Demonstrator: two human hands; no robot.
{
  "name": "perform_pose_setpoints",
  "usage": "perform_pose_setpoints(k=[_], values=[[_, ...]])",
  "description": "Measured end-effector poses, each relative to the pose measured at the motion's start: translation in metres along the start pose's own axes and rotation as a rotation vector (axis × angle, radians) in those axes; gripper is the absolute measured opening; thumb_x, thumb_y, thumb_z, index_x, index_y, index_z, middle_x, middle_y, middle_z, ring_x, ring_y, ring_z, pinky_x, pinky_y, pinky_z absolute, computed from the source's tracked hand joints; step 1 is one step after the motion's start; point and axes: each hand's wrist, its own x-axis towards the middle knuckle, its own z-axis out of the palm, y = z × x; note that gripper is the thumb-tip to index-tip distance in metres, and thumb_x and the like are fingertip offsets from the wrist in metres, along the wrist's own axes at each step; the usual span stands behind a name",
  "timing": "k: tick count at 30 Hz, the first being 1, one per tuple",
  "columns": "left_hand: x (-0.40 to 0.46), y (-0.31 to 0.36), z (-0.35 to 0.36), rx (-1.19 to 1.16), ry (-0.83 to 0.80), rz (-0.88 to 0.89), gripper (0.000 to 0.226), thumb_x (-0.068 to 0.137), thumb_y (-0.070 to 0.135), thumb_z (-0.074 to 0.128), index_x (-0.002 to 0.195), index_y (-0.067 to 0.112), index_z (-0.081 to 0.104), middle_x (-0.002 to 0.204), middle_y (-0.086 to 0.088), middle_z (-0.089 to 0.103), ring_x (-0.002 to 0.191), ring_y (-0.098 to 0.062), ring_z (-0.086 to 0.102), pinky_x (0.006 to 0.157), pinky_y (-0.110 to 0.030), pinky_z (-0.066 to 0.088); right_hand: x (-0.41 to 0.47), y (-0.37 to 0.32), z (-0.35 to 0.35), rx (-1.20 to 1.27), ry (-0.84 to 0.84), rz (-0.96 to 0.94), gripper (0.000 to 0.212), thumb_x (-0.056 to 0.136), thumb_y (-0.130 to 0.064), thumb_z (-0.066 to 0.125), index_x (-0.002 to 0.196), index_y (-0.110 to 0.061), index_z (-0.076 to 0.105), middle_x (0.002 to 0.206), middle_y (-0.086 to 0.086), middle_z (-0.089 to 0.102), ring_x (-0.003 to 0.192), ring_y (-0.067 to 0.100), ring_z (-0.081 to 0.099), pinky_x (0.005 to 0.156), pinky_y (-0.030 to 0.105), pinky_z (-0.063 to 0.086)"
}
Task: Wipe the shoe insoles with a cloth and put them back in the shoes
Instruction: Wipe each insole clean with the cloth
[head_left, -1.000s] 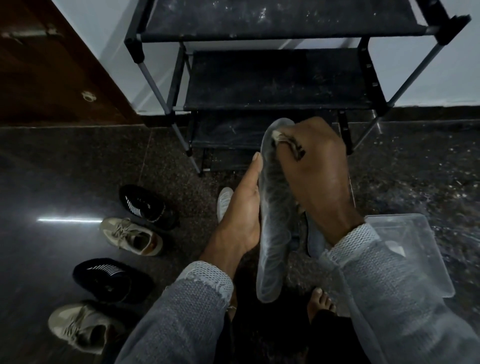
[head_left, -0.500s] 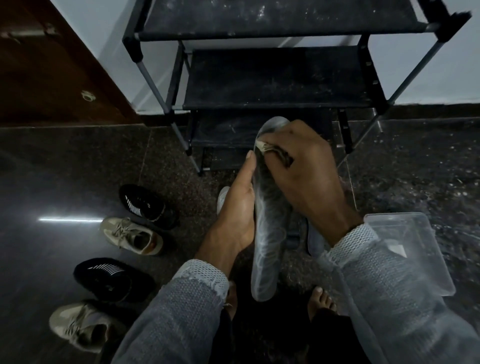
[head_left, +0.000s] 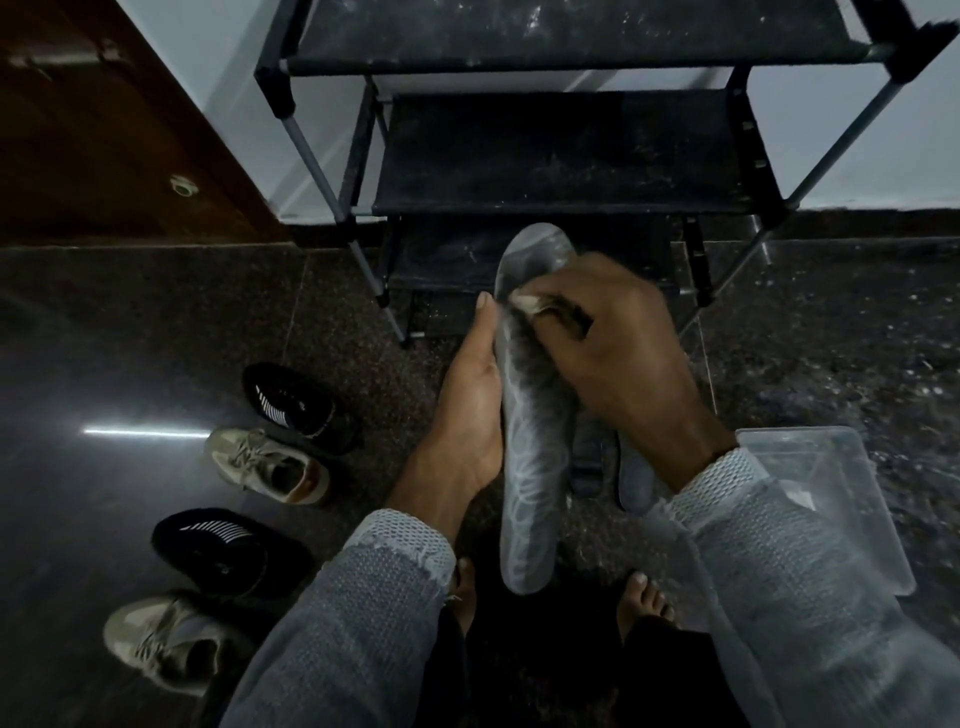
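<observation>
A long grey insole (head_left: 530, 483) stands upright in mid-air in front of me. My left hand (head_left: 467, 410) holds it along its left edge, fingers straight up behind it. My right hand (head_left: 618, 358) presses a bunched cloth (head_left: 540, 306) against the insole's upper part, fingers curled round the cloth. Another insole (head_left: 634, 480) and a dark one (head_left: 587, 457) lie on the floor behind the held one. Two black shoes (head_left: 296, 402) (head_left: 223, 551) and two beige sneakers (head_left: 270, 465) (head_left: 166, 642) stand on the floor at the left.
A black shoe rack (head_left: 561, 150) stands against the wall straight ahead. A clear plastic lid or tray (head_left: 852, 493) lies on the dark stone floor at the right. A brown door (head_left: 98, 135) is at the upper left. My bare feet (head_left: 644, 597) are below the insole.
My right hand with the cloth has slid down the insole from its tip, leaving the top of the insole uncovered. The left hand keeps its hold.
</observation>
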Motion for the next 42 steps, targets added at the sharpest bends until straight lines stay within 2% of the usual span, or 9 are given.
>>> perform_pose_setpoints(k=[4,11,17,20,24,30,35,38,42], values=[[0.005,-0.005,-0.004,0.088,0.057,-0.018,0.065,0.094,0.062,0.042,0.126,0.009,0.064,0.127,-0.017,0.064,0.118,-0.033,0.061,0.101,-0.045,0.048,0.002,0.015,-0.013,-0.074,0.178,0.16,0.012,0.088,-0.011,0.064,0.096,-0.012,0.072,0.096,0.003,0.065,0.083,0.011,0.061,0.076,0.019,0.049],[0.001,0.002,-0.002,-0.026,0.053,0.005,0.057,0.101,0.051,0.03,0.127,0.011,0.061,0.12,-0.014,0.068,0.112,-0.025,0.065,0.096,-0.036,0.052,-0.004,-0.012,0.01,0.032,-0.05,-0.038,0.015,0.085,-0.01,0.065,0.098,-0.009,0.072,0.095,0.005,0.067,0.085,0.015,0.063,0.076,0.027,0.051],[0.001,0.001,0.001,0.043,-0.002,-0.026,0.061,0.102,0.053,0.026,0.107,0.01,0.07,0.1,-0.01,0.074,0.086,-0.02,0.072,0.072,-0.03,0.059,0.0,0.01,-0.008,-0.061,0.146,0.169,0.011,0.086,-0.008,0.065,0.095,-0.01,0.072,0.094,0.005,0.066,0.082,0.011,0.06,0.075,0.01,0.047],[-0.001,0.001,0.004,0.012,0.026,-0.005,0.058,0.103,0.05,0.026,0.126,0.009,0.06,0.119,-0.012,0.068,0.101,-0.021,0.069,0.087,-0.032,0.058,-0.002,-0.001,0.001,0.021,0.073,0.096,0.013,0.086,-0.008,0.065,0.097,-0.009,0.072,0.095,0.005,0.066,0.085,0.013,0.062,0.078,0.026,0.053],[-0.001,0.003,0.0,-0.034,0.045,0.012,0.054,0.102,0.049,0.029,0.124,0.011,0.061,0.116,-0.013,0.07,0.107,-0.022,0.067,0.093,-0.034,0.054,-0.002,-0.011,0.01,0.094,-0.052,-0.014,0.015,0.085,-0.01,0.065,0.099,-0.009,0.072,0.095,0.005,0.067,0.086,0.014,0.063,0.077,0.028,0.053],[-0.001,-0.001,0.002,0.074,0.035,-0.035,0.06,0.101,0.053,0.029,0.109,0.011,0.071,0.106,-0.012,0.073,0.092,-0.022,0.071,0.075,-0.031,0.059,0.002,0.012,-0.01,-0.004,0.181,0.198,0.011,0.088,-0.011,0.065,0.096,-0.012,0.072,0.095,0.001,0.065,0.081,0.004,0.059,0.076,0.008,0.047],[-0.002,0.001,0.005,0.024,0.081,-0.002,0.057,0.103,0.049,0.029,0.132,0.009,0.057,0.125,-0.015,0.066,0.116,-0.025,0.063,0.098,-0.035,0.052,-0.002,-0.01,0.008,0.066,0.003,0.018,0.016,0.086,-0.01,0.065,0.101,-0.01,0.072,0.096,0.004,0.067,0.087,0.011,0.062,0.079,0.023,0.051],[-0.003,0.003,0.003,-0.006,0.053,0.0,0.057,0.103,0.05,0.027,0.121,0.009,0.063,0.112,-0.013,0.071,0.103,-0.023,0.07,0.087,-0.033,0.058,-0.001,-0.008,0.007,0.054,-0.016,0.015,0.016,0.087,-0.01,0.065,0.101,-0.011,0.072,0.097,0.003,0.067,0.087,0.012,0.062,0.079,0.024,0.052],[-0.002,0.003,0.004,0.039,0.03,-0.043,0.063,0.102,0.054,0.025,0.109,0.009,0.068,0.097,-0.011,0.074,0.083,-0.021,0.072,0.069,-0.031,0.059,0.002,0.014,-0.011,-0.057,0.127,0.175,0.015,0.088,-0.008,0.062,0.1,-0.012,0.072,0.095,-0.004,0.06,0.083,0.009,0.059,0.074,0.004,0.041]])
